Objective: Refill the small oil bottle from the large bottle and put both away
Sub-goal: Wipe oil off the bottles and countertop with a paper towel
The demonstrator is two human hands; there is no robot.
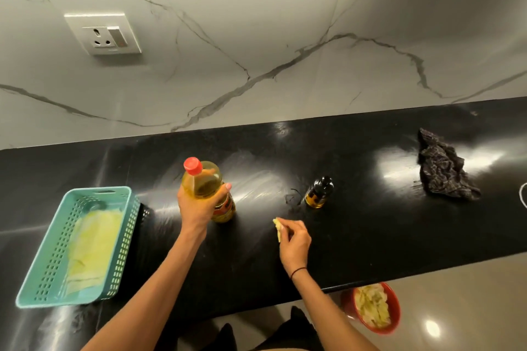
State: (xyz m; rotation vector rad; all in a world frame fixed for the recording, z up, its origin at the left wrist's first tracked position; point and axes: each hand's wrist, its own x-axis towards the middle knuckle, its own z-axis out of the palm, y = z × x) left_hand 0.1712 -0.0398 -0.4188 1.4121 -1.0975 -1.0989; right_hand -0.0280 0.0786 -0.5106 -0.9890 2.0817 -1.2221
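With the left hand (pixel 199 205) gripping the capped large bottle (pixel 208 188) and the right hand (pixel 293 239) pinching a yellow wad (pixel 279 229), put-away into the basket (pixel 42 273) at lower left likely follows.

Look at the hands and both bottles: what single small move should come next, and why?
Probably lift the large bottle into the teal basket. Its red cap is on, the left hand already grips it, and the small bottle stands capped holding oil, while the right hand pinches a yellow scrap.

A home kitchen: glossy black stone counter (pixel 370 236), marble-look backsplash (pixel 285 37), wall socket (pixel 103 34), cooking oil bottle (pixel 206 179).
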